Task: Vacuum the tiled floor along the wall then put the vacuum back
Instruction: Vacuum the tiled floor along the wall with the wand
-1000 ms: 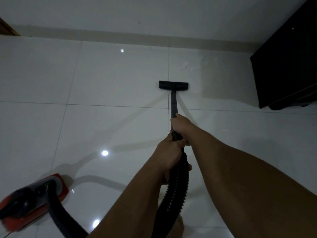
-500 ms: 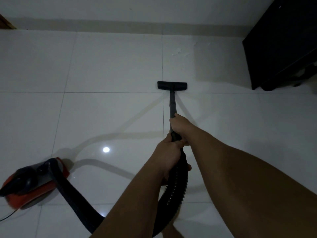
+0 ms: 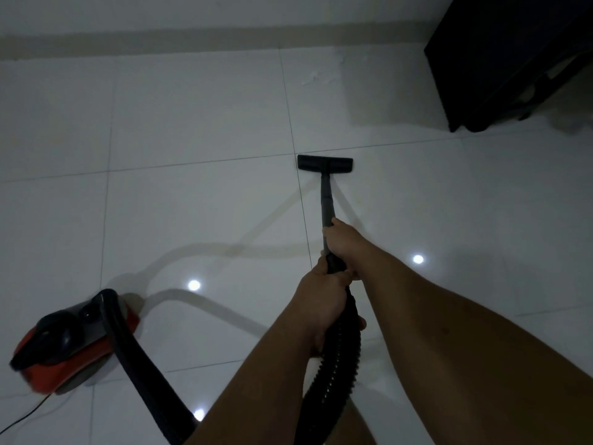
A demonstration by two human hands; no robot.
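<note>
Pointing wallward, wand (image 3: 326,200), nozzle (image 3: 325,163) crosswise

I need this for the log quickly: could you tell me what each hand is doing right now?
Left hand: gripping the vacuum handle where the hose joins.
Right hand: gripping the wand, further forward.

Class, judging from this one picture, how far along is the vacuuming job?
Done: nothing shows for certain. In hand: both hands, left hand and right hand, grip the wand; the nozzle sits mid-floor, short of the wall. Left: the strip along the skirting, then returning the red vacuum.
</note>
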